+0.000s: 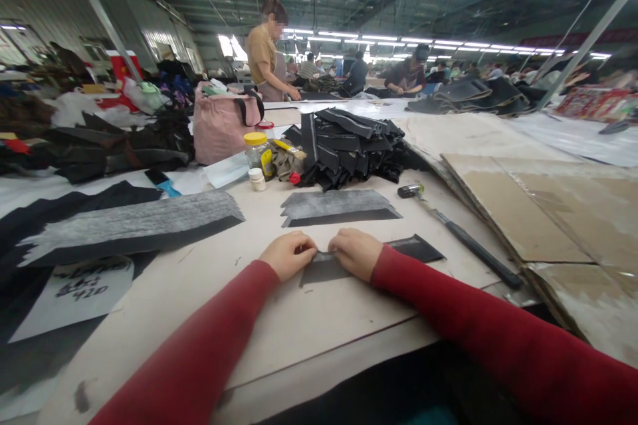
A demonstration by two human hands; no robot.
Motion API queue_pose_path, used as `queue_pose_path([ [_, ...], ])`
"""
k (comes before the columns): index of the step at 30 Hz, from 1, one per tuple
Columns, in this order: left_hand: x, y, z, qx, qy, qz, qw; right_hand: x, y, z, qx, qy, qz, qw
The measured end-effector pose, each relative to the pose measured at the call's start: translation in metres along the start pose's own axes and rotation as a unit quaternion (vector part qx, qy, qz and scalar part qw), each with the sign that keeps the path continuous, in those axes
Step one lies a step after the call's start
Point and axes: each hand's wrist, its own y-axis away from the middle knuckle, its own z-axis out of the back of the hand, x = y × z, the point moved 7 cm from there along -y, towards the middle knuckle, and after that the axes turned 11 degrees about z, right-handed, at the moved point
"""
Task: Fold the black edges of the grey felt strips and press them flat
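A dark strip of fabric or leather (325, 270) lies on the pale board in front of me, its upper edge turned over. My left hand (289, 255) pinches that edge at the strip's left end. Close beside it, my right hand (357, 253) has its fingers closed on the same edge, and the strip runs on under my wrist to the right. Just beyond my hands rests a fanned stack of grey-faced strips (341, 204). Another, longer fanned stack (139, 222) lies to the left. A hammer (466, 242) with a black handle lies to the right.
A heap of black folded strips (349, 146) stands behind, next to a yellow-lidded jar (260, 158), a small white bottle (257, 180) and a yellow-handled brush (290, 149). A pink bag (222, 125) is farther back. Cardboard sheets (528, 206) cover the right side. A co-worker (266, 56) stands across the table.
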Motion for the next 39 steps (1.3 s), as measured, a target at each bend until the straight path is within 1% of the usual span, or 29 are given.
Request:
queue_pose_path([
  [3,-0.005,0.0,0.0,-0.045,-0.039,-0.004,0.998,0.001,-0.001,-0.001,-0.029,-0.025,-0.001,0.999],
  [5,-0.005,-0.001,0.0,-0.06,-0.053,-0.005,0.997,0.001,-0.002,-0.003,-0.05,-0.043,-0.001,0.998],
  [8,-0.004,-0.004,0.001,-0.037,-0.04,-0.02,0.998,-0.002,-0.002,-0.006,-0.067,-0.07,-0.008,0.995],
  [10,-0.001,-0.006,0.002,-0.009,-0.019,-0.036,0.999,-0.004,-0.002,-0.006,-0.067,-0.083,-0.01,0.994],
  [12,0.001,-0.006,0.003,0.005,0.0,-0.041,0.999,-0.005,-0.002,-0.006,-0.067,-0.087,-0.012,0.994],
  [15,0.004,-0.006,0.005,0.005,0.01,-0.031,0.999,-0.005,-0.003,-0.005,-0.07,-0.088,-0.012,0.994],
  [18,0.003,-0.004,0.004,0.0,0.0,-0.026,1.0,-0.006,-0.003,-0.006,-0.07,-0.087,-0.009,0.994],
  [21,-0.002,-0.002,0.004,-0.009,-0.022,-0.044,0.999,-0.005,-0.003,-0.007,-0.072,-0.078,-0.002,0.994],
  [25,-0.008,-0.001,0.003,-0.011,-0.066,-0.091,0.994,-0.002,-0.002,-0.009,-0.07,-0.05,0.025,0.996],
  [29,-0.013,0.001,0.0,-0.008,-0.128,-0.141,0.982,0.003,-0.001,-0.01,-0.058,0.003,0.043,0.997],
  [35,-0.022,0.014,-0.002,0.008,-0.216,-0.204,0.955,0.014,-0.002,-0.013,-0.008,0.071,0.034,0.997],
  [37,-0.024,0.019,-0.001,0.011,-0.226,-0.211,0.951,0.016,-0.001,-0.011,-0.006,0.071,0.025,0.997],
  [39,-0.024,0.023,0.002,0.005,-0.23,-0.206,0.951,0.012,0.006,-0.002,-0.008,0.067,0.012,0.998],
])
